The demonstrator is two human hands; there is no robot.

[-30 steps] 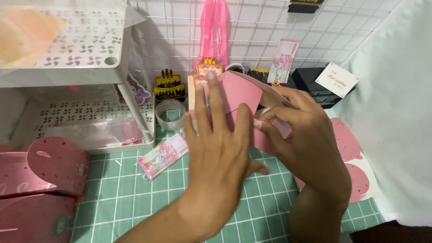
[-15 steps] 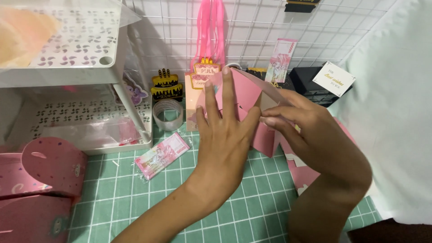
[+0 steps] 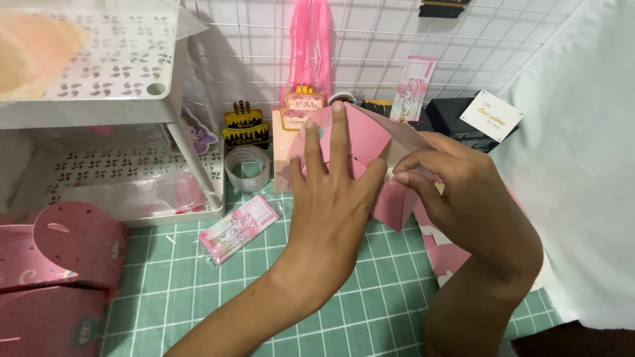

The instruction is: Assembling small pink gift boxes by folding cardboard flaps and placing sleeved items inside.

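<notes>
A: How many hands?

B: 2. The left hand (image 3: pixel 331 198) lies flat, fingers spread, pressing on 1 pink card sheet (image 3: pixel 367 142) above the green cutting mat (image 3: pixel 278 291). The right hand (image 3: pixel 463 198) pinches the sheet's folded edge between thumb and fingertips.

A: Anything else?

B: 1 roll of clear tape (image 3: pixel 247 168), 1 wrapped stack of toy banknotes (image 3: pixel 239 227) just left of the left wrist, 1 white shelf rack (image 3: pixel 119 99), and 2 pink boxes (image 3: pixel 59 264), both cut off at the left edge.

A: What's hidden?

B: Most of the sheet's lower part, under both hands. More pink card (image 3: pixel 443 254) beneath the right forearm is hard to make out.
</notes>
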